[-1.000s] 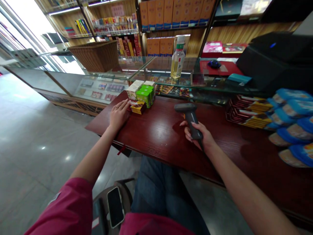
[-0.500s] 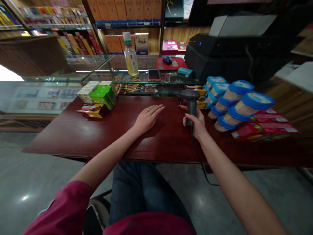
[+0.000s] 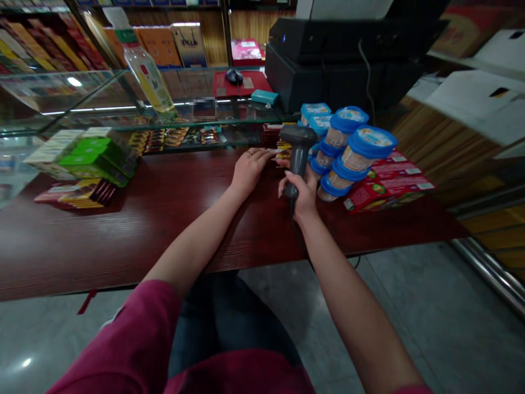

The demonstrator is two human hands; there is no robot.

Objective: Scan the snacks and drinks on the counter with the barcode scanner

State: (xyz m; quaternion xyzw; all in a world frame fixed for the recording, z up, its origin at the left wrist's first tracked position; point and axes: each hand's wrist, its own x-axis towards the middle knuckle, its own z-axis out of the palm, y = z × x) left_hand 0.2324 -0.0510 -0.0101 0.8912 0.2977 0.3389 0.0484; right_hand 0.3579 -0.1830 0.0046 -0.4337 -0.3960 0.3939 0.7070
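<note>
Hands (image 3: 248, 171), right one (image 3: 305, 198) around grey scanner (image 3: 299, 156)

Magenta shirt (image 3: 241, 373) here, near edge. Left sleeve (image 3: 137, 334), same magenta, ends around elbow, pale strip (image 3: 112, 318) on outer side. Right sleeve (image 3: 412, 389), just magenta sliver, near right. Beyond shirt, dark blue jeans (image 3: 241, 317)! And there, slim ring (image 3: 250, 154) on left hand (image 3: 247, 174).

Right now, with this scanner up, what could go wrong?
The barcode scanner in your right hand looks close to the stacked blue-lidded tubs; a sideways swing could topple them. Its cord runs past the front edge of the counter, so it might snag or tug.
</note>
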